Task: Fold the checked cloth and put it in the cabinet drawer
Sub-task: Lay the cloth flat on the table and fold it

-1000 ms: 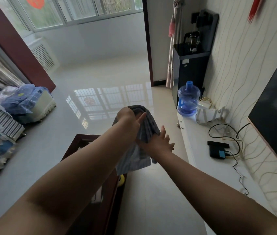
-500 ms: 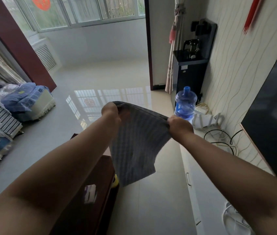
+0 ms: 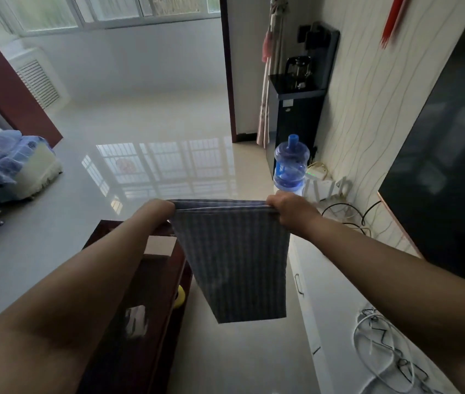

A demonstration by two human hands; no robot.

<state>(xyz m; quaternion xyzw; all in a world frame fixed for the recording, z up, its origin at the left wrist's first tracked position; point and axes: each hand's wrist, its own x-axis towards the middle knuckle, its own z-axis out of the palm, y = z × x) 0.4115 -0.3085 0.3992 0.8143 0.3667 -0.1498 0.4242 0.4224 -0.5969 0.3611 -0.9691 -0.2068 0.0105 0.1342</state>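
The grey-blue checked cloth hangs in the air in front of me, doubled over, its top edge pulled flat and level. My left hand pinches the top left corner. My right hand pinches the top right corner. The cloth's lower edge hangs free above the floor. A low white cabinet runs along the right wall below my right arm, with a drawer handle showing on its front; its drawers look closed.
A dark red-brown table stands below my left arm, a small yellow object at its edge. A blue water jug, cables and a dark screen sit at the right. Bedding lies at the left. Glossy floor stretches ahead.
My hands have moved apart from a bunched grip, spreading the folded cloth wide. The top edge is now taut and level, and the cloth hangs flat.
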